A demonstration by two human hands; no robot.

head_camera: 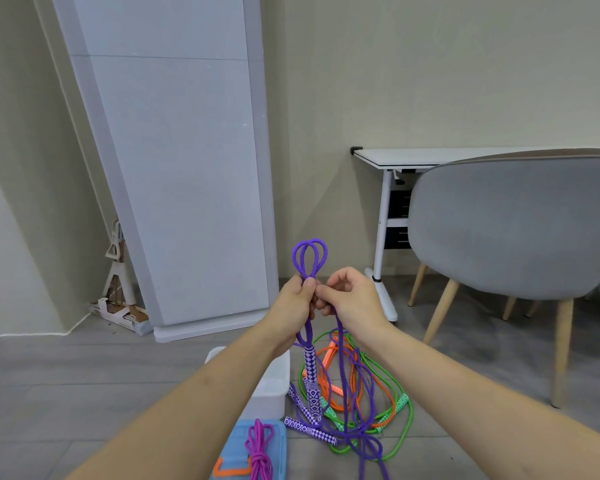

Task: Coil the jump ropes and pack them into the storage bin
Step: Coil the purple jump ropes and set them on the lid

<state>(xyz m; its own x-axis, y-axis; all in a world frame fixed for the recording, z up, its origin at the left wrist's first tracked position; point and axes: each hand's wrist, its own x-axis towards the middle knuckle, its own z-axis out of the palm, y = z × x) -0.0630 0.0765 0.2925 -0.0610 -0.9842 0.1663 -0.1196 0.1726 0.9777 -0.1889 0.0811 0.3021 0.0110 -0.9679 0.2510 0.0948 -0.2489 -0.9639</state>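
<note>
Left hand point(297, 299) and right hand point(347, 296) pinch the purple rope point(309, 258) upright (loops up, handle down).

Location: office-type room, floor-level work area.

A white desk point(413, 156) on a metal leg frame stands against the plain beige wall point(430, 71) at right of frame. A grey shell chair point(513, 223) with wooden legs stands before it. A grey partition panel point(174, 161) leans at upper left. The floor point(84, 382) is grey plank.
</note>
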